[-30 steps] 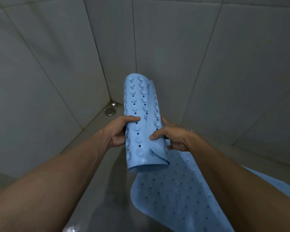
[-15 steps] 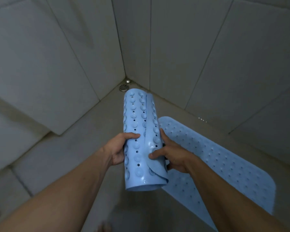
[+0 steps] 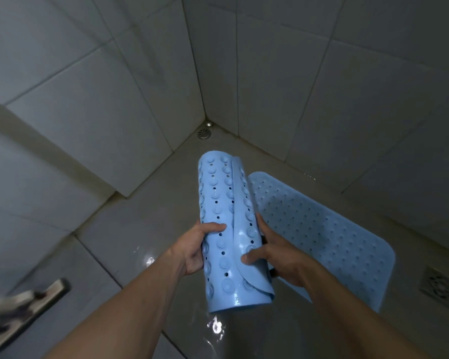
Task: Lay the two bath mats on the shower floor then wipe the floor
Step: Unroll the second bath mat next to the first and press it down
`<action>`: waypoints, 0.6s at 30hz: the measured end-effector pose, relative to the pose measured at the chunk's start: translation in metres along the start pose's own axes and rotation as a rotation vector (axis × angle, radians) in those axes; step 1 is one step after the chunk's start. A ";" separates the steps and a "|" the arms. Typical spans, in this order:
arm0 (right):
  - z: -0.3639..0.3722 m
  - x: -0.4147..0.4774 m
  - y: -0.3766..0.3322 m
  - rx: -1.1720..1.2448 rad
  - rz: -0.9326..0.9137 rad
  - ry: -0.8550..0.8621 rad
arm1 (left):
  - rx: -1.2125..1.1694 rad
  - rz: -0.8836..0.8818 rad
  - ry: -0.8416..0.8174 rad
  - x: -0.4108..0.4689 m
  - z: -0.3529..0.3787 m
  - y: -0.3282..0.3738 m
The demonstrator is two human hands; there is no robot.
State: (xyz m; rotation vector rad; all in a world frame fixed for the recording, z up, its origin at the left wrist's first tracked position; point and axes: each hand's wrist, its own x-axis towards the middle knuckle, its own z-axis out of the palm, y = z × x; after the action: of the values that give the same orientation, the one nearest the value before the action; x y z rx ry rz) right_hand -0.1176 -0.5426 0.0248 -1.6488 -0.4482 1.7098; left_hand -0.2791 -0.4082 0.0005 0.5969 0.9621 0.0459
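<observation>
I hold a rolled light-blue bath mat [image 3: 224, 203] with suction cups and holes above the shower floor [image 3: 130, 229]. My left hand [image 3: 195, 248] grips its left side, thumb across the front. My right hand [image 3: 272, 252] grips its right side, fingers on the loose outer flap. A second light-blue bath mat [image 3: 329, 237] lies flat on the floor to the right, along the right wall; my right arm covers part of it.
A round drain [image 3: 204, 133] sits in the far corner where the tiled walls meet. A square floor drain [image 3: 439, 283] is at the right edge. A blurred mop head [image 3: 24, 307] lies at lower left. The floor is wet and shiny below the roll.
The view has tilted downward, so more floor, the flat mat, the square drain and the mop head now show. Both hands keep the same hold on the rolled mat.
</observation>
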 end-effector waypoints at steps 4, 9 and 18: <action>0.014 -0.020 0.010 0.045 0.035 0.036 | 0.014 -0.018 -0.057 -0.019 0.004 -0.008; 0.050 -0.030 0.040 0.106 0.013 0.111 | 0.071 -0.037 -0.067 -0.026 -0.020 -0.028; 0.118 -0.032 0.115 0.218 -0.069 0.250 | 0.241 -0.127 -0.098 -0.022 -0.076 -0.078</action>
State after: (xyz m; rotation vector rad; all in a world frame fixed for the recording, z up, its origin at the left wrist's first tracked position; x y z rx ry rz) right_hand -0.2618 -0.6180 -0.0156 -1.6389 -0.1887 1.4240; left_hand -0.3686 -0.4451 -0.0535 0.7512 0.9144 -0.2141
